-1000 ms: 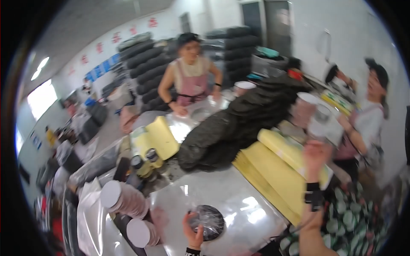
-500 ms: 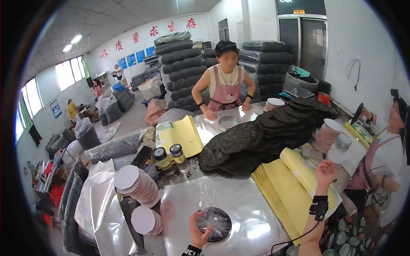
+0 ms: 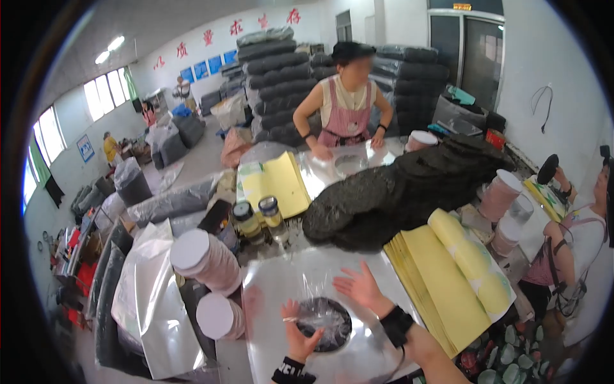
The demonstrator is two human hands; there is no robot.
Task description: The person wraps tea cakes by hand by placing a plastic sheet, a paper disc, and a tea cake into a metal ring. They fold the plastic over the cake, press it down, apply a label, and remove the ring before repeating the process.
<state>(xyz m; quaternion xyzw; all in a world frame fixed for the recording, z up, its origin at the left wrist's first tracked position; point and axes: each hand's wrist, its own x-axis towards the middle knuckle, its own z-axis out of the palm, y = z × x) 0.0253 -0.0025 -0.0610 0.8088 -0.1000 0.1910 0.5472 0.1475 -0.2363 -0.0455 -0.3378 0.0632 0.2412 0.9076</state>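
Note:
My left hand (image 3: pixel 298 334) is at the near side of a dark disc (image 3: pixel 332 342) under crinkled clear film (image 3: pixel 325 313) on the shiny metal sheet (image 3: pixel 272 358). Its fingers are spread, and the thumb reaches over the disc's edge. Up and to the right, my right hand (image 3: pixel 362 288) is over the same sheet, palm turned to the left and fingers stretched out, with nothing in it. Past the sheet lies a long overlapping pile of dark, rough round sheets (image 3: pixel 352 206). Yellow printed sheets (image 3: pixel 441 288) lie to the right of my right hand.
Stacks of pale round discs (image 3: pixel 204 259) and two lidded jars (image 3: pixel 272 221) are on the left. Across the table stands a person (image 3: pixel 348 112), hands on another metal sheet; a second person (image 3: pixel 572 237) is at the right. Wrapped dark stacks (image 3: pixel 276 83) rise behind.
My right hand has come left and down, from near the pale stacks at the right to over the metal sheet, its fingers now stretched out. My left hand stays near the dark disc.

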